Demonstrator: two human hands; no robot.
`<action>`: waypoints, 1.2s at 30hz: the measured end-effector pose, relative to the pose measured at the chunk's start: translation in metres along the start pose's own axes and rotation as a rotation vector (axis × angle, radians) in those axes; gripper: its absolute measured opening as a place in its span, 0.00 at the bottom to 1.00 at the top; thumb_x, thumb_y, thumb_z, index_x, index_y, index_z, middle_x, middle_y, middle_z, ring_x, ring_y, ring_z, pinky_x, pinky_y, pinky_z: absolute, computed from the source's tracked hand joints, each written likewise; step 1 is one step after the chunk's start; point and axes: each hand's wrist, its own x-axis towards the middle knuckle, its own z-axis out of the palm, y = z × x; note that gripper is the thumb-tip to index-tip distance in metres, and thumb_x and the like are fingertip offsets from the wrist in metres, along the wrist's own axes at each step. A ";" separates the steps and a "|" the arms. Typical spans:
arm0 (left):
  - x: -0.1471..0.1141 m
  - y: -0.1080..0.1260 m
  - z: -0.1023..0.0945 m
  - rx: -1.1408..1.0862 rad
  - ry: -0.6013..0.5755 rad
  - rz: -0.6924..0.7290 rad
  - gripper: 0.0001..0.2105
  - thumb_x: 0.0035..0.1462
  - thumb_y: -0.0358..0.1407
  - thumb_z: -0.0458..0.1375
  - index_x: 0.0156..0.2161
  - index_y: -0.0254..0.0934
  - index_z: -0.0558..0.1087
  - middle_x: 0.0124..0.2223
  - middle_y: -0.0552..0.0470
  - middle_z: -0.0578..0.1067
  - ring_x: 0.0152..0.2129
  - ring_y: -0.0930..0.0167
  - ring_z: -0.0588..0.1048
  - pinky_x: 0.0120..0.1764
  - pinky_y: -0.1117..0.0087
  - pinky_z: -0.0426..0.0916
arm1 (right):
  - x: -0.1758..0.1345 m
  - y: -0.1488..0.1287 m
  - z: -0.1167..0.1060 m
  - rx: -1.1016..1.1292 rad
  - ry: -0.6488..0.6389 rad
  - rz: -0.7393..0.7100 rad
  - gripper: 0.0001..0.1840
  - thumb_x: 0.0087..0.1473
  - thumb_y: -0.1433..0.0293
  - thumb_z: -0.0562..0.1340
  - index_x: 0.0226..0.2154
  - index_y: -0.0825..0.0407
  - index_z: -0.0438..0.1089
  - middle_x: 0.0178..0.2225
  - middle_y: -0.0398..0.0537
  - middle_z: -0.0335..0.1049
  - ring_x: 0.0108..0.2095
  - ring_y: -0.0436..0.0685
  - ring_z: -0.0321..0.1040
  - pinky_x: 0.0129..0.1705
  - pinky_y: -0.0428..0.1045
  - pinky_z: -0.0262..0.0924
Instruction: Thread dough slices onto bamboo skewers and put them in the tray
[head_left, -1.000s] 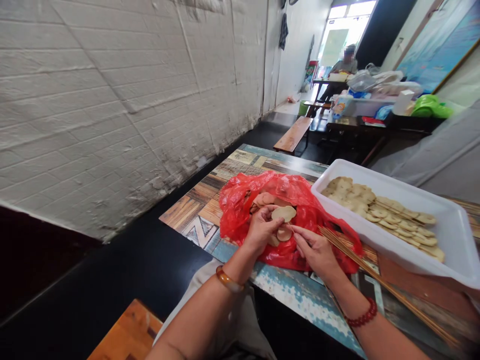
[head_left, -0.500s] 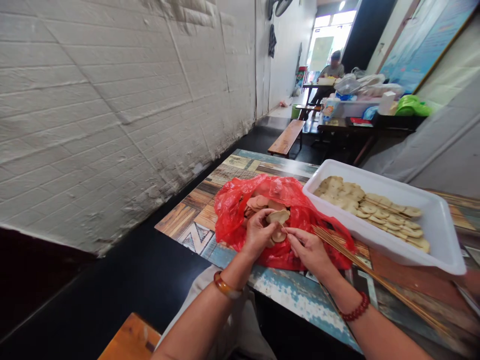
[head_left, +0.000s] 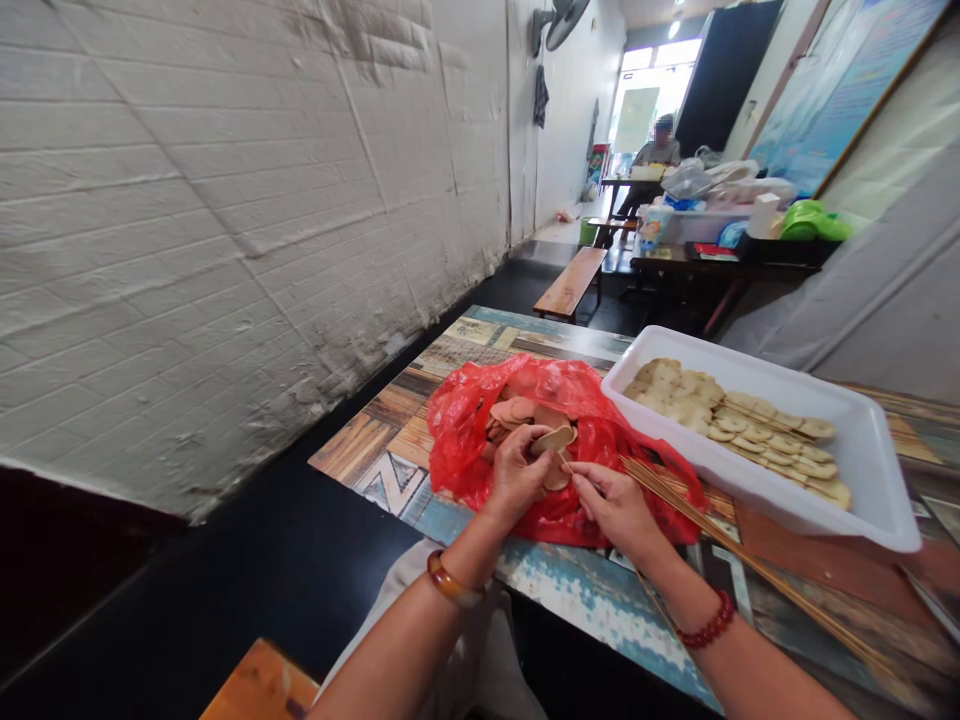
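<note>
Between its thumb and fingers, my left hand (head_left: 517,470) pinches a thin, pale, flat slice (head_left: 553,440) above the mouth of a red plastic bag (head_left: 465,420). Another pale slice (head_left: 556,476) shows just below it; whether it is on the stick is unclear. My right hand (head_left: 613,502) grips a thin bamboo skewer (head_left: 566,463), its tip end close to the slices. More loose slices (head_left: 515,410) lie inside the bag. A bundle of bamboo skewers (head_left: 727,533) rests on the table beside my right forearm.
Right of the bag stands a white plastic tub (head_left: 877,470) with rows of skewered slices (head_left: 757,430). All this is on a wood-patterned table (head_left: 382,430). Beyond are a bench (head_left: 571,283), a loaded table and a seated person (head_left: 658,150). A white wall (head_left: 262,220) runs along the left.
The slice in my left hand has tilted and now shows a narrower face. Both hands stay close together over the bag. The view has shifted slightly.
</note>
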 end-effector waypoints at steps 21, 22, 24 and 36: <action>0.000 0.002 -0.001 -0.128 -0.017 -0.101 0.18 0.44 0.29 0.61 0.44 0.38 0.70 0.38 0.51 0.73 0.34 0.70 0.71 0.37 0.72 0.66 | -0.002 -0.002 0.000 -0.072 0.038 -0.068 0.17 0.58 0.59 0.54 0.31 0.53 0.71 0.15 0.38 0.60 0.17 0.50 0.59 0.21 0.44 0.54; 0.000 0.003 -0.001 -0.129 -0.017 -0.100 0.19 0.44 0.29 0.61 0.44 0.37 0.70 0.37 0.51 0.73 0.33 0.71 0.71 0.36 0.72 0.65 | -0.002 -0.002 0.000 -0.073 0.038 -0.072 0.17 0.58 0.59 0.53 0.31 0.53 0.71 0.15 0.38 0.60 0.17 0.50 0.59 0.21 0.44 0.54; 0.000 0.004 -0.001 -0.141 -0.018 -0.102 0.19 0.44 0.29 0.61 0.45 0.37 0.69 0.34 0.53 0.71 0.31 0.72 0.70 0.34 0.73 0.65 | -0.002 -0.004 0.000 -0.079 0.038 -0.085 0.17 0.58 0.60 0.53 0.30 0.54 0.71 0.15 0.39 0.61 0.17 0.50 0.60 0.21 0.44 0.54; -0.001 0.007 0.001 -0.204 -0.067 -0.172 0.22 0.42 0.31 0.63 0.45 0.37 0.67 0.30 0.55 0.70 0.26 0.74 0.69 0.31 0.74 0.63 | -0.001 -0.007 -0.003 -0.143 0.074 -0.140 0.16 0.58 0.62 0.53 0.27 0.51 0.70 0.15 0.40 0.64 0.18 0.51 0.62 0.22 0.44 0.54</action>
